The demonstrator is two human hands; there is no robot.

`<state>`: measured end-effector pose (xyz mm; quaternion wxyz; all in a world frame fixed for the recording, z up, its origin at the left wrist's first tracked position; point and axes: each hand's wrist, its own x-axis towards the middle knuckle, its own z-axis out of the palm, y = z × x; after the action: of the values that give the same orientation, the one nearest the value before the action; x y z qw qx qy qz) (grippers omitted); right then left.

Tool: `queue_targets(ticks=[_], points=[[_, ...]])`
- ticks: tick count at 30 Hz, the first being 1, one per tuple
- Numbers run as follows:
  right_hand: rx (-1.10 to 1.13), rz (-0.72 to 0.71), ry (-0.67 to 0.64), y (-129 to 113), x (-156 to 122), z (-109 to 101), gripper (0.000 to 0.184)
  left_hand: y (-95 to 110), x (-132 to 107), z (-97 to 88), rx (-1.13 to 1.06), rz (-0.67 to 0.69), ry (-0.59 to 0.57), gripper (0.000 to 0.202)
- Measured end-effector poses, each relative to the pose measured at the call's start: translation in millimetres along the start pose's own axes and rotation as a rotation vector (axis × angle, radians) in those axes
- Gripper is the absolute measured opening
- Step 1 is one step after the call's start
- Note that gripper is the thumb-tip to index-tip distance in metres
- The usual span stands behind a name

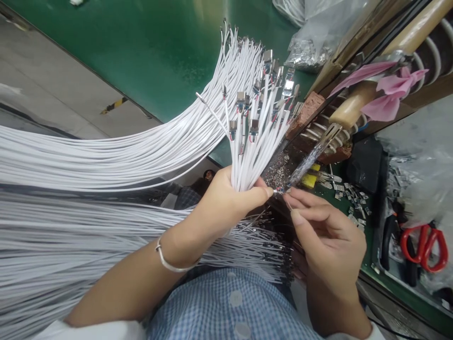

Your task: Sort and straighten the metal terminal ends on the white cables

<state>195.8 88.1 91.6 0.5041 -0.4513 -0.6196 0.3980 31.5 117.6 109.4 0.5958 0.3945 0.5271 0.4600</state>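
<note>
My left hand (230, 198) is closed around a bunch of white cables (249, 163) with metal USB-type connectors (242, 101) on their upper ends. Its thumb and forefinger hold out one cable end with a small connector (279, 190) and fine coloured wires. At this end rests the tip of a soldering iron (311, 153), which is fixed at a slant with its wooden handle up and to the right. Close beside the tip, my right hand (325, 231) pinches a thin solder wire (289, 205) between thumb and fingers.
Long white cables (141, 156) sweep in from the left over the green table (148, 52); more cables (123, 236) lie below my left arm. Bricks (307, 112) and a metal coil flank the iron. Loose metal pieces (356, 200), red-handled scissors (424, 248) and plastic bags (318, 33) lie right.
</note>
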Motion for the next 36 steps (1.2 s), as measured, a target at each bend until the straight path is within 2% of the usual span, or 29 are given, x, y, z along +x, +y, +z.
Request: queue_targets(ticks=[11,25,28,33,36], points=[[0.053,0.020,0.012,-3.4,2.2,-0.2,0.022,3.5,-0.5,0.5,0.017,0.022,0.018,0.014],[-0.047,0.006,-0.062,-0.7,-11.2,-3.8,0.024,-12.0,-10.3,-3.9,0.022,-0.038,-0.002,0.012],[-0.054,0.008,-0.087,0.8,-14.7,-6.5,0.024,-20.4,-17.7,-6.2,-0.020,-0.092,-0.034,0.011],[-0.102,-0.010,-0.164,0.5,-22.5,-13.5,0.025,-45.7,-34.3,-9.1,-0.227,-0.204,-0.123,0.017],[-0.073,0.018,-0.271,-2.2,-26.0,-17.3,0.024,-60.1,-44.9,-12.0,-0.298,-0.221,-0.085,0.017]])
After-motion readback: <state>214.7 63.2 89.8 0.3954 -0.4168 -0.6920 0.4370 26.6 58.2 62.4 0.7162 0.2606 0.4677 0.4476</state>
